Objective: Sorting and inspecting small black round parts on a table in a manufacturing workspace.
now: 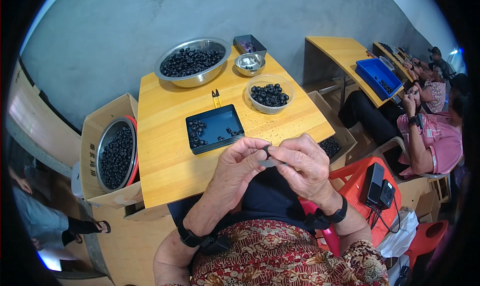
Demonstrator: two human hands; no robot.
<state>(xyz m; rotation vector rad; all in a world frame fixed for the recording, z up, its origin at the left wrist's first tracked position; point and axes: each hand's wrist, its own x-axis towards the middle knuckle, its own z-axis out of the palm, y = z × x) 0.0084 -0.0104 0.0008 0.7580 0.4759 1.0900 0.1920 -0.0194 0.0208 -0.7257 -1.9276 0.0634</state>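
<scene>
My left hand (235, 166) is closed in a pinch on a small black round part (267, 149), held above my lap by the table's near edge. My right hand (305, 161) meets it, its fingers closed on a thin, flat grey blade (271, 163) that lies against the left fingertips. Fingers cover most of the black part. Just beyond my hands, a dark square tray (220, 120) holds several black ring-like pieces (198, 131). Behind that tray lie small yellow-handled snips (216, 99), their dark tips pointing away from me.
Black pieces fill a big steel bowl (192, 78) and a clear plastic bowl (270, 107). A small steel bowl (249, 64) and a dark box (250, 45) stand behind. Left sits a carton (90, 136) with a filled basin; right, a red stool (357, 186). Other people sit at desks further right.
</scene>
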